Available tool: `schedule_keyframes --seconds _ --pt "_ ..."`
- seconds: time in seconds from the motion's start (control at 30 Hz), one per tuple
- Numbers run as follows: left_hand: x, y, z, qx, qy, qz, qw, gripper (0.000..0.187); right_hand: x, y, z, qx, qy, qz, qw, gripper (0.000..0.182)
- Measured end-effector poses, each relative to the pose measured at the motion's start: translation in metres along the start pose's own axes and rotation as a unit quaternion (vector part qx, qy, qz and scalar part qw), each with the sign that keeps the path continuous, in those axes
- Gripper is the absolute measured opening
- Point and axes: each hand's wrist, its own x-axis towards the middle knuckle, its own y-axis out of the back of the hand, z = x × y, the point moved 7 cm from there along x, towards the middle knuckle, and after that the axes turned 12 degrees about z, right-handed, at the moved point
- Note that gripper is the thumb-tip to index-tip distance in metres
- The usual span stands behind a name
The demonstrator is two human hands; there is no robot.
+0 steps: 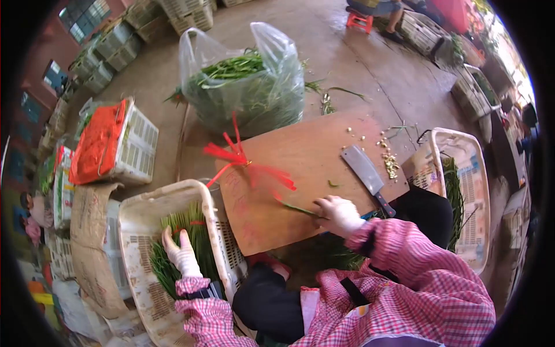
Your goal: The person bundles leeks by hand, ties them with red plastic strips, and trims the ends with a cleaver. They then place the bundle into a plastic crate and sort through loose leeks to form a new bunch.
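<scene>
Inside the white crate at the left, my left hand rests on green stalks, its thumb and fingers apart. Over the near edge of the wooden board, my right hand has its fingers drawn together around the end of a thin green stalk. A cleaver lies flat on the board, to the right of that hand, its dark handle toward me. A bundle of red ties lies across the board's left part. Small cut pieces are scattered beyond the cleaver.
A clear plastic bag full of greens stands behind the board. Another crate is at my right side. A crate with red cloth stands at the left. A person sits on a red stool far back.
</scene>
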Motion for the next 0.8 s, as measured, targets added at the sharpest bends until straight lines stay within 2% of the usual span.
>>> schedule_keyframes --seconds 0.03,0.1,0.13,0.17,0.2,0.23,0.27,0.33,0.4,0.47,0.53,0.6,0.63,0.67,0.7,0.73,0.8 --pt "-0.005 0.008 0.024 -0.021 -0.015 -0.001 1.0 0.044 0.005 -0.012 -0.001 -0.044 0.007 -0.018 0.999 0.037" --pt "-0.014 0.009 0.045 -0.104 0.007 -0.03 0.994 0.043 0.0 -0.047 -0.012 -0.153 0.055 -0.124 0.979 0.013" --pt "-0.017 0.008 0.058 -0.14 0.016 -0.042 0.989 0.043 -0.015 -0.05 -0.029 -0.129 0.115 -0.196 0.965 0.011" --pt "-0.021 0.011 0.078 -0.141 0.006 -0.05 0.989 0.043 -0.039 -0.058 -0.04 -0.073 0.197 -0.171 0.963 0.012" --pt "-0.027 0.012 0.096 -0.141 -0.003 -0.056 0.988 0.042 -0.071 -0.072 -0.045 -0.062 0.306 -0.104 0.944 0.013" --pt "-0.032 0.008 0.104 -0.171 0.007 -0.064 0.983 0.042 -0.097 -0.064 -0.048 -0.05 0.297 -0.298 0.906 0.02" --pt "-0.038 0.004 0.12 -0.201 0.033 -0.079 0.976 0.041 -0.112 -0.056 -0.042 0.04 0.26 -0.313 0.912 0.029" --pt "-0.048 -0.012 0.134 -0.277 0.049 -0.095 0.955 0.041 -0.101 -0.009 -0.016 0.141 0.154 -0.143 0.967 0.036" --pt "-0.055 -0.024 0.15 -0.279 0.047 -0.11 0.953 0.041 -0.082 0.042 0.035 0.062 0.019 0.015 0.998 0.039" --pt "-0.057 -0.038 0.176 -0.228 -0.064 -0.164 0.958 0.039 -0.077 0.096 0.083 -0.035 -0.07 0.163 0.983 0.046" --pt "-0.053 -0.066 0.191 -0.173 -0.172 -0.187 0.952 0.033 -0.079 0.11 0.129 -0.122 -0.14 0.16 0.97 0.053" --pt "-0.052 -0.089 0.223 -0.125 -0.246 -0.202 0.94 0.034 -0.085 0.097 0.16 -0.167 -0.157 0.091 0.969 0.062" --pt "-0.052 -0.106 0.227 -0.089 -0.265 -0.191 0.941 0.034 -0.082 0.087 0.164 -0.176 -0.174 0.014 0.969 0.072" --pt "-0.056 -0.127 0.23 -0.056 -0.284 -0.182 0.94 0.035 -0.077 0.084 0.159 -0.142 -0.181 -0.058 0.971 0.07" --pt "-0.058 -0.141 0.231 -0.071 -0.276 -0.198 0.938 0.031 -0.074 0.077 0.16 -0.147 -0.174 -0.065 0.972 0.066" --pt "-0.066 -0.163 0.238 -0.031 -0.276 -0.202 0.939 0.031 -0.07 0.069 0.162 -0.151 -0.168 -0.072 0.972 0.062" --pt "-0.076 -0.197 0.232 0.006 -0.247 -0.193 0.95 0.03 -0.066 0.077 0.157 -0.143 -0.197 -0.069 0.967 0.056"
